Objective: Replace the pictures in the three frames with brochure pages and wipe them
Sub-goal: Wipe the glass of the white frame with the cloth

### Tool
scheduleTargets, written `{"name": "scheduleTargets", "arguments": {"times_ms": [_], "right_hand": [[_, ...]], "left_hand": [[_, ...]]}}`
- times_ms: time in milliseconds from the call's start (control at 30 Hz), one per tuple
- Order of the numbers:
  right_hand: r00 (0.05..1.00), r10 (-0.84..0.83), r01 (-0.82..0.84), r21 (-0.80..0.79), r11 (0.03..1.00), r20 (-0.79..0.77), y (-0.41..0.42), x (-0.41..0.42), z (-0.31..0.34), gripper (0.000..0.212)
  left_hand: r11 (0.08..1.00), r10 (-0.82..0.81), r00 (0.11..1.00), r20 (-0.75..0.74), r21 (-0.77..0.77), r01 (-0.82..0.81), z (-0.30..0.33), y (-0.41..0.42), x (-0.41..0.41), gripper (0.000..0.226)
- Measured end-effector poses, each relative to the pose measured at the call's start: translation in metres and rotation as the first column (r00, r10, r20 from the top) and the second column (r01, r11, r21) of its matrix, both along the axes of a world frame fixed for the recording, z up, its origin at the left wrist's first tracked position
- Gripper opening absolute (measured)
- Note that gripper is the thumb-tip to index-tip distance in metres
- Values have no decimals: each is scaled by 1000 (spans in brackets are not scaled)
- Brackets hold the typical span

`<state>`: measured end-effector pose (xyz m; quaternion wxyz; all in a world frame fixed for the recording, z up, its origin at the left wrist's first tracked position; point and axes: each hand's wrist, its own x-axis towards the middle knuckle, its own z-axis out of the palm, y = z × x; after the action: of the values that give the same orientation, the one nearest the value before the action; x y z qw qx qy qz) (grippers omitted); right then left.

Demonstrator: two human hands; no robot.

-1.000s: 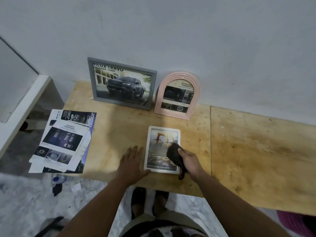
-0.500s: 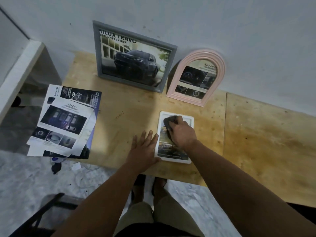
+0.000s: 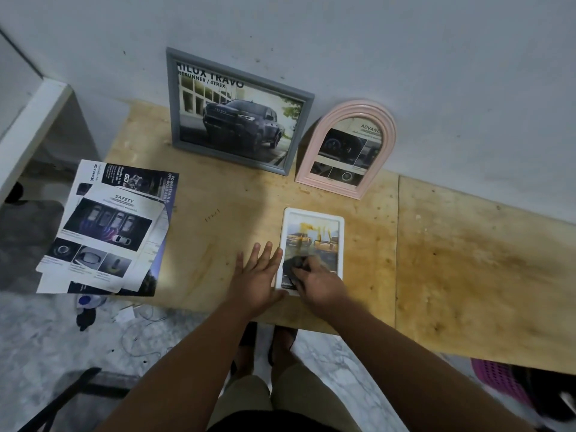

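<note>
Wiping the white frame (image 3: 311,244) lying flat on the plywood table (image 3: 436,260) in front of the pink arched frame (image 3: 346,151), the right hand (image 3: 321,283) clutches a dark cloth (image 3: 296,265) while the flat, spread left hand (image 3: 257,275) braces its left edge, probably against sliding.

The grey rectangular frame (image 3: 238,112) reads "ILUX TRAVO", the pink arched frame (image 3: 347,148) "ADVANC", and the loose white brochure page (image 3: 106,235) "SAFETY".
</note>
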<state>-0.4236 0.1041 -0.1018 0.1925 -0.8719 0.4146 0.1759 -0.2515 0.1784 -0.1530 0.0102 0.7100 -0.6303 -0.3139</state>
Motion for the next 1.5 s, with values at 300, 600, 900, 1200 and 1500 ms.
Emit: {"name": "scheduleTargets", "arguments": {"times_ms": [300, 600, 900, 1200, 1500], "right_hand": [[922, -376, 331, 321, 887, 89, -71, 17, 42, 25], [984, -174, 174, -6, 985, 37, -104, 44, 5, 35], [970, -145, 147, 6, 989, 196, -42, 18, -9, 36], [962, -198, 133, 313, 940, 186, -2, -11, 2, 29], [893, -291, 296, 39, 955, 345, -93, 15, 19, 35]], "left_hand": [[999, -22, 1000, 3, -27, 22, -6, 2, 3, 98], [999, -22, 1000, -11, -45, 22, -10, 1, 3, 98], [1000, -13, 1000, -6, 7, 13, -6, -2, 0, 99], [1000, 16, 999, -45, 12, -15, -3, -2, -1, 98], [1000, -3, 1000, -25, -1, 3, -2, 0, 0, 100]]}}
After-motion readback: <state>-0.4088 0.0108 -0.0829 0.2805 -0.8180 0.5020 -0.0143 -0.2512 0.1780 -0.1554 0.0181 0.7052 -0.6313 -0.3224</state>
